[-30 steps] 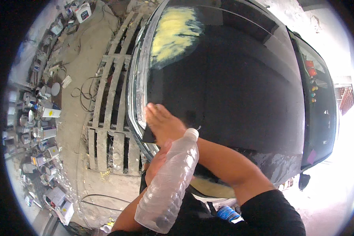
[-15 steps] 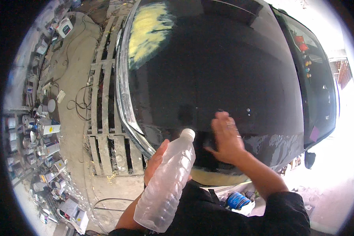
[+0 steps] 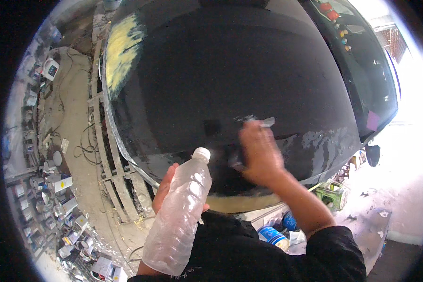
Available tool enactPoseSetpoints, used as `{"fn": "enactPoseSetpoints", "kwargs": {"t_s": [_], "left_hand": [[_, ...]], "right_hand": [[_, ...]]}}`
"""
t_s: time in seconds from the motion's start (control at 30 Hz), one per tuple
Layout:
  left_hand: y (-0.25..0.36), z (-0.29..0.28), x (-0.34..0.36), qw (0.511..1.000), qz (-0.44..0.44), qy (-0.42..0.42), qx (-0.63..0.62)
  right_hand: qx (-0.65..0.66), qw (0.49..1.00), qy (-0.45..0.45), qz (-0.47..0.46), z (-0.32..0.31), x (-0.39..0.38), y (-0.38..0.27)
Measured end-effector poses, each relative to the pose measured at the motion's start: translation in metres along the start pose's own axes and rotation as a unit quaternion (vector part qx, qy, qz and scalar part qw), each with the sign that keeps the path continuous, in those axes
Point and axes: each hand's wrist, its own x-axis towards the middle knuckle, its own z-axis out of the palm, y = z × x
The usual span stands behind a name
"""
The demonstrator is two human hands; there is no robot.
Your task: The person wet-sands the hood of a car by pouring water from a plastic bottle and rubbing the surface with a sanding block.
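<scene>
My left hand (image 3: pixel 163 188) grips a frosted, ribbed plastic bottle (image 3: pixel 176 211) with a white cap, held tilted over the near side of a car. My right hand (image 3: pixel 261 150), blurred by motion, lies on the black hood (image 3: pixel 230 70) with fingers extended; whatever is under the palm is hidden. Wet streaks and small splashes (image 3: pixel 324 143) show around it. A pale yellow rough patch (image 3: pixel 122 51) covers the hood's far left part, and a tan band (image 3: pixel 239 203) runs along its near edge.
Windshield (image 3: pixel 371 80) and mirror (image 3: pixel 372 155) at right. Slatted pallet (image 3: pixel 120 197) and cables (image 3: pixel 84 150) on the floor at left, beside many cans and containers (image 3: pixel 56 183). Blue cans (image 3: pixel 272 237) and a green crate (image 3: pixel 331 195) sit below the hood's near edge.
My right hand has moved from the hood's left edge rightward to its near middle, where splashes now show. The view has shifted; the bottle sits slightly further left in it.
</scene>
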Motion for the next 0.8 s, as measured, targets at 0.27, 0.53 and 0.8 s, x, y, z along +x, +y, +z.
{"fn": "enactPoseSetpoints", "kwargs": {"t_s": [0.27,0.53,0.8], "left_hand": [[-0.013,0.011,0.020,0.981,-0.127,-0.035,-0.140],[0.004,-0.004,-0.002,0.998,-0.027,0.054,-0.003],[0.016,-0.033,-0.009,0.970,0.164,0.102,0.151]], "right_hand": [[-0.064,0.989,0.049,0.123,0.015,-0.021,0.060],[-0.188,0.975,-0.033,-0.111,0.039,0.053,-0.122],[-0.386,0.896,0.057,-0.212,0.125,0.113,-0.262]]}}
